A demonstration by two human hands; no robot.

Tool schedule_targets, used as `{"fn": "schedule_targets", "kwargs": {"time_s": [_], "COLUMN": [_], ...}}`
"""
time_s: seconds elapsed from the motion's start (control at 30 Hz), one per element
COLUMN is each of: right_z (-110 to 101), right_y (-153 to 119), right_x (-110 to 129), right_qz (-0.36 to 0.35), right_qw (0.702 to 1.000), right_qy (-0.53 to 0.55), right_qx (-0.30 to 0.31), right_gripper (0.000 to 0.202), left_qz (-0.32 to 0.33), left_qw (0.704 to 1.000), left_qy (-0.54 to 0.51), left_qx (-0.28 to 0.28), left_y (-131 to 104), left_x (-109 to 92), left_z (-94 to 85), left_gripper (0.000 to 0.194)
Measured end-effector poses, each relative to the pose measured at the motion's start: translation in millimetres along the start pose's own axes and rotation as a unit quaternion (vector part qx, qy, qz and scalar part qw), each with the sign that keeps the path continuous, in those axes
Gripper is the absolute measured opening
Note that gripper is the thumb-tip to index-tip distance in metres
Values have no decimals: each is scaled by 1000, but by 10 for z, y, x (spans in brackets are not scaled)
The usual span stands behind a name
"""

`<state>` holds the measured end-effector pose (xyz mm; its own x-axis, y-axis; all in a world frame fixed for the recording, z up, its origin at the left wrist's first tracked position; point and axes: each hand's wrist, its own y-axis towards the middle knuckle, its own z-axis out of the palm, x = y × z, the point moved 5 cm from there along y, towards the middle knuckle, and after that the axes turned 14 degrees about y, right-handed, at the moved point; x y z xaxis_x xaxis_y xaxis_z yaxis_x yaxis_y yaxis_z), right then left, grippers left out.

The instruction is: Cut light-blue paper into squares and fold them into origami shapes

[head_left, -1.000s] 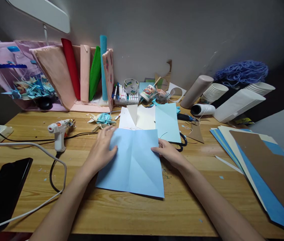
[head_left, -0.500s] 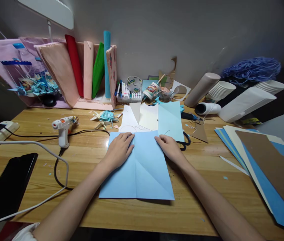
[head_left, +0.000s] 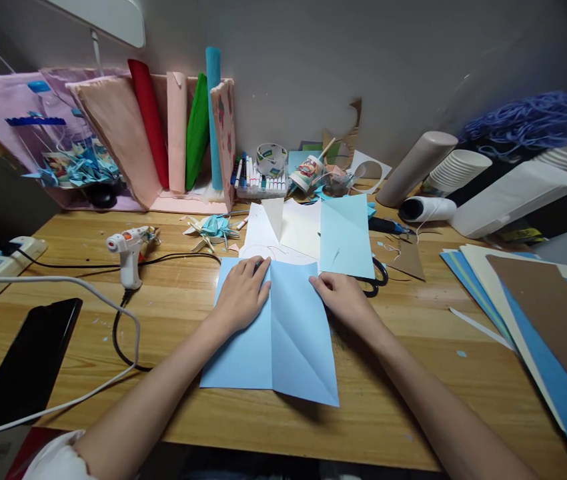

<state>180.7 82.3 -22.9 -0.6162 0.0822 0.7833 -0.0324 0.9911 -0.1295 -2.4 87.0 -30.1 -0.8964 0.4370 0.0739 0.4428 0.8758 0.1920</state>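
A light blue sheet of paper (head_left: 243,360) lies before me, with an upright crease down its middle and a slanting one across its right half. My left hand (head_left: 242,290) rests on the left half near the top, fingers stretched out along the crease. With thumb and fingers, my right hand (head_left: 341,293) pinches the sheet's right edge near the top corner. That right half is lifted a little off the table and bowed. Just behind are a pale turquoise sheet (head_left: 347,233) and scissors with black handles (head_left: 378,283), partly hidden under it.
On the left are a white glue gun (head_left: 131,257), a black phone (head_left: 26,360) and a white cable (head_left: 133,327). Paper scraps (head_left: 213,230) and markers (head_left: 263,179) sit farther back. Stacked coloured sheets (head_left: 538,320) lie right, below paper cups (head_left: 456,170).
My right hand has raised the right half of the blue paper, whose lower right corner has swung inward. The left hand stays on the sheet. The view has shifted slightly.
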Motion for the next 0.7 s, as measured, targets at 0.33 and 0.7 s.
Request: {"fn": "schedule_targets", "kwargs": {"time_s": [0.33,0.7], "right_z": [69,39], "right_y": [-127,-174], "right_x": [112,62], "right_qz": [-21,-31], "right_qw": [992,995], "right_qy": [-118,-84], "right_qx": [-41,-50], "right_gripper": [32,35], "left_qz": [3,5], "left_qw": [1000,1000], "left_qy": [2,-2], "left_qx": [3,-5], "left_y": [6,-1], "left_x": [-2,3], "left_z": [-7,-1], "left_gripper": [47,47]}}
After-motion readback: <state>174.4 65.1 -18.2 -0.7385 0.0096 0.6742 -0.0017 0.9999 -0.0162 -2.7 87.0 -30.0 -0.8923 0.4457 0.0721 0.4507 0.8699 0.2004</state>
